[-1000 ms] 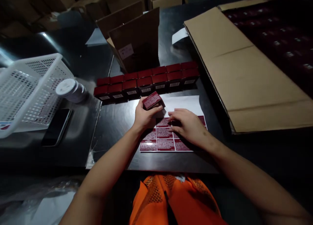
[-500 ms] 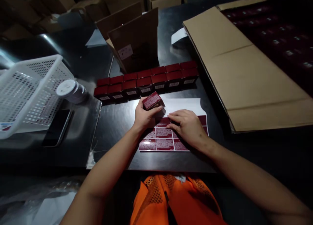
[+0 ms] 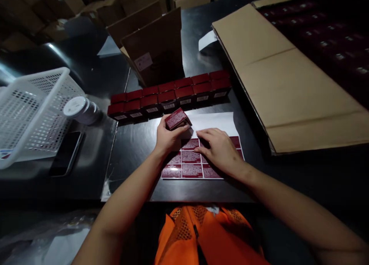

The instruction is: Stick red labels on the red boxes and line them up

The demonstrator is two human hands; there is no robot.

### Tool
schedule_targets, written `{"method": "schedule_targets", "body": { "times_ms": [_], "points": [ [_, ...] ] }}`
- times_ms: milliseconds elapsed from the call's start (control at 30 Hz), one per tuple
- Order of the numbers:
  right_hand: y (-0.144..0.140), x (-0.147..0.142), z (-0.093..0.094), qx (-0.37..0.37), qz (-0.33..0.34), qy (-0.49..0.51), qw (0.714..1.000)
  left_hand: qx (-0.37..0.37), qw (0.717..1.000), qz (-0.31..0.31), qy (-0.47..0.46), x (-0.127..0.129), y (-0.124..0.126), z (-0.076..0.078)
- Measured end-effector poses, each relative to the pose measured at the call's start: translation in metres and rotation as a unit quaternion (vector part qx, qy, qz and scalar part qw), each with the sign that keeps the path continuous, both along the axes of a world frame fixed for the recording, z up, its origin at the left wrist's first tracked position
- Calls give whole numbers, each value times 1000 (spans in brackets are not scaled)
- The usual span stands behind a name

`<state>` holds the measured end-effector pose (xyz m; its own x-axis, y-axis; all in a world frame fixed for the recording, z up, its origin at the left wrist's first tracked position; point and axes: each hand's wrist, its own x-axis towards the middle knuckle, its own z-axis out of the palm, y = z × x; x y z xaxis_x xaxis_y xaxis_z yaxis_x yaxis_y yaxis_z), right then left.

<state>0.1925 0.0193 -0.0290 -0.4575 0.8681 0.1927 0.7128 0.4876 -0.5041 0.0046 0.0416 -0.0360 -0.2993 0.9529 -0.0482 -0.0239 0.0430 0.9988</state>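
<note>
My left hand (image 3: pixel 167 138) is closed around a small dark red box (image 3: pixel 177 119) with pale print on its upper face, held tilted over the top of a label sheet. That sheet of dark red labels (image 3: pixel 191 170) lies on the metal table, its upper part bare white backing (image 3: pixel 217 121). Over the labels rests my right hand (image 3: pixel 220 149), palm down with bent fingers. Its thumb and fingertips are apart at the upper label rows, with nothing visible between them. The hand covers several labels.
Two rows of dark red boxes (image 3: pixel 149 100) stand behind the sheet, before an open carton (image 3: pixel 152 46). To the right is a large carton flap (image 3: pixel 259 77) beside many packed boxes. A white basket (image 3: pixel 62 88), white tape rolls (image 3: pixel 76 106) and a phone (image 3: pixel 67 153) lie left.
The view has shifted slightly. Both hands keep nearly the same pose, with the box still in my left hand and my right hand over the labels.
</note>
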Motion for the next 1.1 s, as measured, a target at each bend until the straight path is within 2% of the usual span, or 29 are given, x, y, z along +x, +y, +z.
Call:
{"method": "schedule_targets", "body": {
  "times_ms": [200,433,767,900,1000,1100],
  "points": [
    [4,1,1,4,9,-14,1000,-4,1000,-7,-5,0,-2,2],
    [-5,-1,-1,69,7,-35,997,-8,1000,-1,-24,1,-1,1],
    [-6,-4,-1,7,-7,6,1000,1,1000,-1,-13,0,0,0],
    [-7,-6,7,-12,-8,51,999,1,1000,-9,-14,-1,0,-2],
    [-10,0,25,9,66,126,990,-6,1000,-19,-23,-1,3,-3],
    [-8,13,44,10,121,258,958,1,999,-22,-35,-1,5,-2]
  ]
}}
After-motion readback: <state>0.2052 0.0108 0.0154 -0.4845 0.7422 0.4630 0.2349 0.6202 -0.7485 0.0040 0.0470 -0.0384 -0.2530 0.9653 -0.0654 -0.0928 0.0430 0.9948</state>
